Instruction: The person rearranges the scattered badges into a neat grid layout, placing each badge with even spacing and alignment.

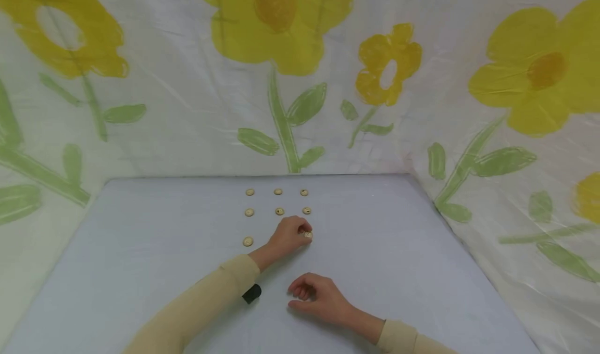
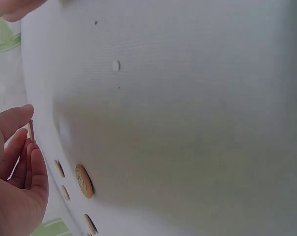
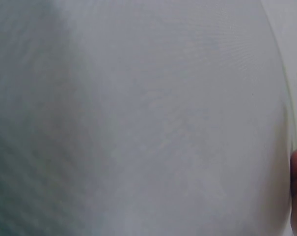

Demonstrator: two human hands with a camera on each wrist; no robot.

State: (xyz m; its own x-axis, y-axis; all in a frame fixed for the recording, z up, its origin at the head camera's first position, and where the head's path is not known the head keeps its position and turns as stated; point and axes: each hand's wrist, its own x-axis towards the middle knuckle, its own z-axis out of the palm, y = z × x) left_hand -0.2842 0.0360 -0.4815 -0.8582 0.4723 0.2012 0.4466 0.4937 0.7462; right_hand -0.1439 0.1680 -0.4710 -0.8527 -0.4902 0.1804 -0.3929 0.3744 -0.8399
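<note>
My left hand (image 1: 287, 235) pinches a small round wooden disc (image 1: 308, 235) with a mark on its face, between thumb and fingers. In the left wrist view this disc (image 2: 32, 131) appears edge-on, held off the table. Beyond the hand, similar wooden discs lie flat in rows, among them the near left one (image 1: 248, 241), a middle one (image 1: 279, 211) with a dark mark and the far right one (image 1: 304, 192). My right hand (image 1: 323, 298) hovers or rests nearer to me, fingers loosely curved, nothing between them. Any disc behind the left hand is hidden.
The discs stand on a pale table (image 1: 384, 250) with its far edge against a white curtain (image 1: 178, 109) painted with yellow flowers. A black object (image 1: 252, 293) shows beneath the left forearm.
</note>
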